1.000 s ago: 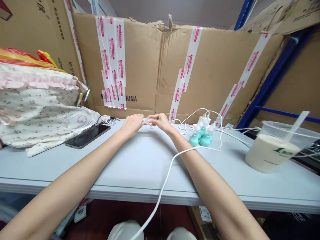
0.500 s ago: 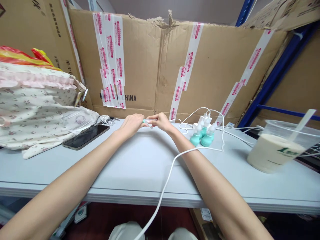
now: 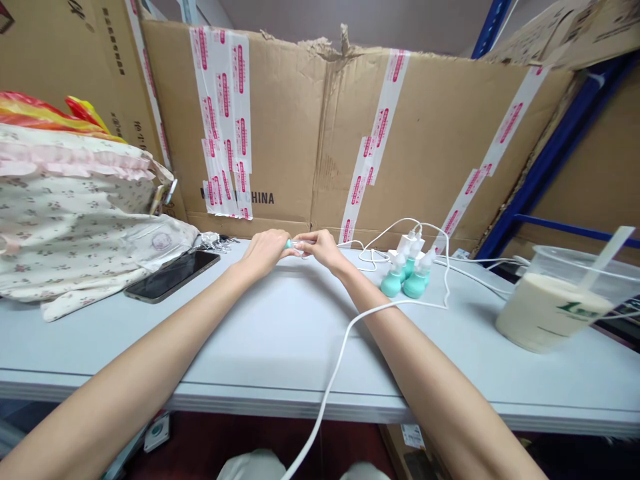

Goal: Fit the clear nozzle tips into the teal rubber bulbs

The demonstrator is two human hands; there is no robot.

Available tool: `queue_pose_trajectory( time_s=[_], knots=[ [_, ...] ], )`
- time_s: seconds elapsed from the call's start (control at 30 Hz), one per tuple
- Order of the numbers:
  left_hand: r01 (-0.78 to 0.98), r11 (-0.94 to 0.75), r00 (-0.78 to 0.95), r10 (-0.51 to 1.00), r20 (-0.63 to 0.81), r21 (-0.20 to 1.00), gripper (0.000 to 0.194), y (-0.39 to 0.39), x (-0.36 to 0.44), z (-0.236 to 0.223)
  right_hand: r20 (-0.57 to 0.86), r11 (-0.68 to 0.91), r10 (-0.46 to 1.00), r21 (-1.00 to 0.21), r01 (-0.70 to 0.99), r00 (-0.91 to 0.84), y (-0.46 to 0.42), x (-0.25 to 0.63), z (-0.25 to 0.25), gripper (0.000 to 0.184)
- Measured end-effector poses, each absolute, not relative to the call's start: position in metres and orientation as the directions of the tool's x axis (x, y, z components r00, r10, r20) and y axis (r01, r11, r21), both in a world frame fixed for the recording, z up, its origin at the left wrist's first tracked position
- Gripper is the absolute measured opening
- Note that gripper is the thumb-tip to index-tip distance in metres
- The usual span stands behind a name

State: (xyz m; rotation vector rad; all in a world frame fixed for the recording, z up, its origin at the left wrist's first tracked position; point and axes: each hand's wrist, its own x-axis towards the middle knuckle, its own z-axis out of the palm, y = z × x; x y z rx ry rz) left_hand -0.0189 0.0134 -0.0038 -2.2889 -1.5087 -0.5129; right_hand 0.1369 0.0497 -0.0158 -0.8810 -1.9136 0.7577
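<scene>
At the back of the table, my left hand is closed around a small bulb syringe. Only a sliver of its teal bulb shows beside the thumb; the rest is hidden in the palm. Close against it, my right hand pinches the clear tip of the same syringe between thumb and fingers. Whether tip and bulb are fully joined I cannot tell. To the right of my right forearm stand several more teal bulb syringes with clear tips pointing up, grouped together.
A white cable runs over my right forearm to a white charger. A cup of milky drink with a straw stands right. Left lie a phone and a floral cloth bag. A cardboard wall closes the back.
My right fingertips have come slightly closer to the teal bulb in my left hand. The whole view has shifted a little; the other things stay in place.
</scene>
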Motion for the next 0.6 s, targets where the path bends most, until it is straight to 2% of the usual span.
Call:
queue_pose_trajectory(
  time_s=[0.13, 0.3, 0.4, 0.5, 0.6],
  knots=[
    [0.922, -0.380, 0.370, 0.804, 0.467, -0.076, 0.048, 0.012, -0.017, -0.002, 0.447, 0.562, 0.816, -0.762, 0.321, -0.368, 0.052, 0.136, -0.018, 0.023],
    [0.897, -0.441, 0.372, 0.783, 0.499, 0.024, 0.045, 0.016, -0.019, -0.008, 0.427, 0.540, 0.815, -0.805, 0.245, -0.393, 0.057, 0.139, -0.020, 0.024],
    [0.848, -0.491, 0.310, 0.765, 0.565, 0.199, 0.046, 0.022, -0.020, -0.012, 0.423, 0.486, 0.843, -0.864, 0.133, -0.331, 0.056, 0.142, -0.016, 0.037],
    [0.717, -0.519, 0.192, 0.789, 0.584, 0.465, 0.059, 0.031, -0.019, -0.016, 0.477, 0.490, 0.850, -0.872, 0.004, -0.222, 0.055, 0.142, -0.014, 0.055],
    [0.543, -0.523, 0.116, 0.822, 0.558, 0.657, 0.067, 0.042, -0.020, -0.022, 0.535, 0.562, 0.816, -0.823, 0.082, -0.221, 0.057, 0.135, -0.020, 0.049]
  ],
)
